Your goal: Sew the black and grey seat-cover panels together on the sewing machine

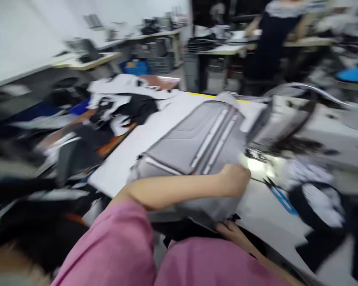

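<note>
At the left we see a heap of cut scraps, white ones (125,84) and black ones (141,109), lying along the edge of a white bench (116,171). Beyond the heap, a blue crate (137,68) stands by the farther benches.

In the middle we find the grey zippered bag (181,137), lying on the bench with a smooth panel up. Two pale zippers (209,139) run side by side across it, and another pale strip shows nearer its left corner. A yellow strip (201,95) marks the bench's far edge behind it.

We see the left forearm, in a pink sleeve (116,238), cross over the bag from the left; the left hand (235,179) has its grip clenched on the bag's right edge. Below it, the right hand (231,232) is at the bag's near edge, its fingers partly hidden, so we cannot tell whether its grip closes on anything.

In the background a co-worker in dark clothing (268,43) stands at another bench. Farther right we have a white sewing machine (328,135), a bright glow under its head, then blue-handled scissors (286,205) and a curved black piece (316,246), all blurred.
</note>
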Motion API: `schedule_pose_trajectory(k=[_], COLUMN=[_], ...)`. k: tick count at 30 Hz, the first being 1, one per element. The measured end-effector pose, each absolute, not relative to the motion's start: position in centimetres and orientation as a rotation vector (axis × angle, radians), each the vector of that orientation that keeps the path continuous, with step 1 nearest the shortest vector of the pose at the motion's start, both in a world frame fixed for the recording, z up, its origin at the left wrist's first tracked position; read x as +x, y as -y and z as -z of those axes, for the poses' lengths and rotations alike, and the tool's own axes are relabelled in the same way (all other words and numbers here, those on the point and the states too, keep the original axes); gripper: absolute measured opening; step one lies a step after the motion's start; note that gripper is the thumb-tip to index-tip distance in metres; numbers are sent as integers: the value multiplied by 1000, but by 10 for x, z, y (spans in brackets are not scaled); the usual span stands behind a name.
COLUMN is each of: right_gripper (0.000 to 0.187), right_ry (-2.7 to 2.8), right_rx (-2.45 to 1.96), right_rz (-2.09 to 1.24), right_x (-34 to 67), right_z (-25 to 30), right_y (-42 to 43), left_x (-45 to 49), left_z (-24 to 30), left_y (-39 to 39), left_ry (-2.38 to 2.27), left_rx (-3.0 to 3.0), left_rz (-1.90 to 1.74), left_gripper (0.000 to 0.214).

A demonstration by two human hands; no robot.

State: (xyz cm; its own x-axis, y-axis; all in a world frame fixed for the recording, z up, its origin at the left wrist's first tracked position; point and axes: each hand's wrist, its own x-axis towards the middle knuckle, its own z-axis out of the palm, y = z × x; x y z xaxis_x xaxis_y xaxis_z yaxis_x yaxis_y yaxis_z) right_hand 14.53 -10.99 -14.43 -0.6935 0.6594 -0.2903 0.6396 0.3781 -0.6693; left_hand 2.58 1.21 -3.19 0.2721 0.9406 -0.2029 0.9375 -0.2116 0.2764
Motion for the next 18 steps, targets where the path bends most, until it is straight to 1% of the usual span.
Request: schedule_pose_trajectory(k=[1,2,3,4,6,8,9,11,12,14,17,18], right_gripper=[34,34,36,38,36,19,17,31,35,34,20,20], right_ry=[2490,2428,2414,2437,2554,2653,2681,2693,2680,2614,2472,2436], right_rx=[-1302,-1323,-1310,-1255,-1110,-957,-910,-888,-900,-953,-990,-985], right_rz=[-1427,-1538,-1577,-1547,-1289,-937,-780,-557,-467,-257,92,172], right_x=[137,133,133,138,155,173,179,183,180,168,149,146], right_z=[136,126,117,109,98,95,97,107,115,131,151,155], right_y=[104,95,85,75,63,57,56,56,57,60,65,67], left_x=[30,32,33,32,27,22,20,18,19,21,25,25], left_z=[38,44,51,57,70,78,81,83,82,81,83,85], left_y=[-14,-17,-20,-21,-19,-13,-10,-6,-5,-4,-2,-1], left_ry=[-1670,-1632,-1621,-1636,-1690,-1728,-1732,-1746,-1763,-1802,-1831,-1823], left_rx=[2281,2351,2391,2410,2441,2461,2467,2455,2445,2441,2464,2473], left_rz=[17,41,59,67,28,-60,-100,-128,-109,-31,33,12], left_gripper=[28,26,24,26,29,34,39,43,43,40,36,37])
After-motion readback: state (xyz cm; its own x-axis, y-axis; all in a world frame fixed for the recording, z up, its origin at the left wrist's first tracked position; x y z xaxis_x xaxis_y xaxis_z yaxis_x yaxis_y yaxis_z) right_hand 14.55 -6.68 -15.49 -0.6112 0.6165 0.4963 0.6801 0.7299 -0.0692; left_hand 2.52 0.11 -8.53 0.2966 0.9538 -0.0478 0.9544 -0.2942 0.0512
